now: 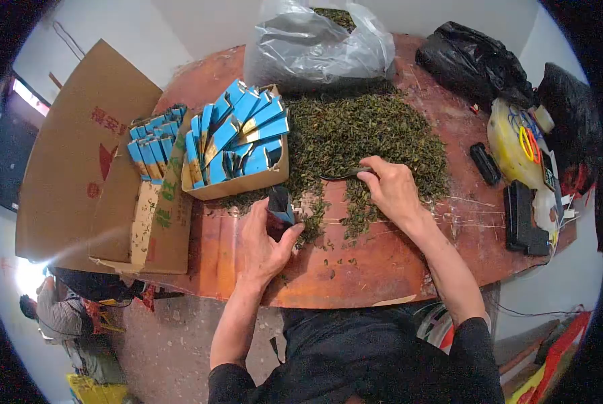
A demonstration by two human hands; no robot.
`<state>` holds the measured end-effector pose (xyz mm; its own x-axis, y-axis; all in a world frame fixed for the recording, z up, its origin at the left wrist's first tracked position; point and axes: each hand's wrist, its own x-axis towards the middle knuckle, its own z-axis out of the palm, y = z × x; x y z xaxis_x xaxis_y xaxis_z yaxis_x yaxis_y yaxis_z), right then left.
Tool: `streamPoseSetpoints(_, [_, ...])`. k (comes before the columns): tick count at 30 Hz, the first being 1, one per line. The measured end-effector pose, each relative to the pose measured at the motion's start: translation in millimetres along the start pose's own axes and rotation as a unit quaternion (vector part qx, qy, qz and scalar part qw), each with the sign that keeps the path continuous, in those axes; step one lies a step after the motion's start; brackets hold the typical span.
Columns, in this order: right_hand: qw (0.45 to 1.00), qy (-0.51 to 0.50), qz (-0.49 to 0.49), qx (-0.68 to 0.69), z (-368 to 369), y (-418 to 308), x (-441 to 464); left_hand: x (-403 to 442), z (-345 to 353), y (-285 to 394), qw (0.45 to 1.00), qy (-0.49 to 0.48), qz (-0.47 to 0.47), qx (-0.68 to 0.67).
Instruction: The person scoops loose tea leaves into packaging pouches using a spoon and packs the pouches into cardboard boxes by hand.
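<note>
A broad heap of dried tea leaves covers the middle of the reddish wooden table. My left hand is closed around a small dark pouch, held upright with its mouth open at the heap's near left edge. In my right hand, a dark spoon is pinched between thumb and fingers. The spoon's end points left, low over the leaves, a short way right of the pouch. Whether leaves lie on the spoon is too small to tell.
Left of the heap, a small carton is packed with blue pouches. Beside it stands a large cardboard box with more. Behind sits a clear plastic bag of leaves. Black bags and a black device lie right.
</note>
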<state>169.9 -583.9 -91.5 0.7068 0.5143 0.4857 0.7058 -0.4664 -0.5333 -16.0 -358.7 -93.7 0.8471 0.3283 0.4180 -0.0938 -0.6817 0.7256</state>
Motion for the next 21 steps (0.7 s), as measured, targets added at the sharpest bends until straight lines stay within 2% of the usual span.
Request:
streamPoseSetpoints(5, [0.998,0.043,-0.042,0.001,4,3,-1,1,-2,10,0.999,-0.013,-0.033,0.003])
streamPoseSetpoints(13, [0.992,0.074,-0.087,-0.044,4,-17,1,1,0,7,1.000,0.006,0.004,0.019])
streamPoseSetpoints(17, [0.994,0.066,-0.074,-0.039,17,-13,4,1,0,6,0.999,0.013,0.019,0.022])
streamPoseSetpoints(21, [0.997,0.068,-0.047,-0.010,25,-3,6,1,-1,9,1.000,0.003,-0.004,0.011])
